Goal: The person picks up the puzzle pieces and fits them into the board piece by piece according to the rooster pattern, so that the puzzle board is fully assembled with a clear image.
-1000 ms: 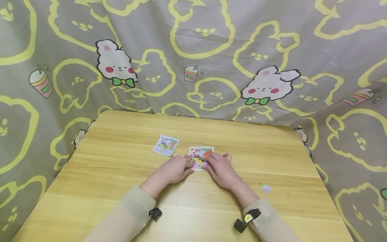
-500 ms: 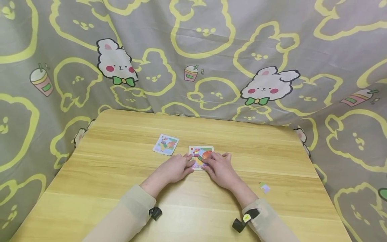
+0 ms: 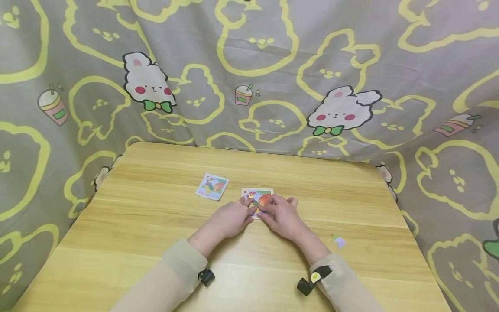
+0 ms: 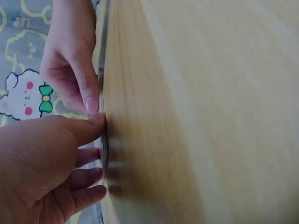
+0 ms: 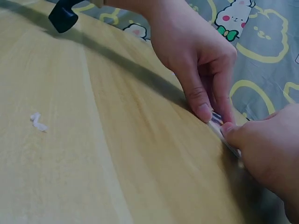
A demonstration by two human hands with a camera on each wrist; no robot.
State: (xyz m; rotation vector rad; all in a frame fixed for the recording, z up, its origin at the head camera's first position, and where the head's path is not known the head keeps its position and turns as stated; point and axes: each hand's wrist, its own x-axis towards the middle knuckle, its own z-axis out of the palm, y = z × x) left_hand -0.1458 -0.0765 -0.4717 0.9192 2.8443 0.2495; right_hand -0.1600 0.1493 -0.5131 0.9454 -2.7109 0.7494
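Note:
A small square jigsaw puzzle (image 3: 259,193) with a rooster picture lies at the middle of the table. My left hand (image 3: 231,218) rests its fingertips on the left part of it, the thumb low at the near edge. From the other side my right hand (image 3: 283,218) touches the lower right part, thumb and forefinger close together. Both thumbs (image 4: 96,119) come together at the puzzle's near edge in the left wrist view. The hands cover much of the picture's lower half. A loose puzzle piece (image 3: 338,241), green and lilac, lies to the right of my right forearm.
A card (image 3: 212,186) with a matching rooster picture lies left of the puzzle. The wooden table (image 3: 156,173) ends at a patterned curtain (image 3: 273,86) at the back. Black wrist cameras sit on both cuffs.
My left hand has slid slightly right, its fingers further over the puzzle. My right hand's thumb and forefinger have moved a little left. The loose piece and the card lie as before.

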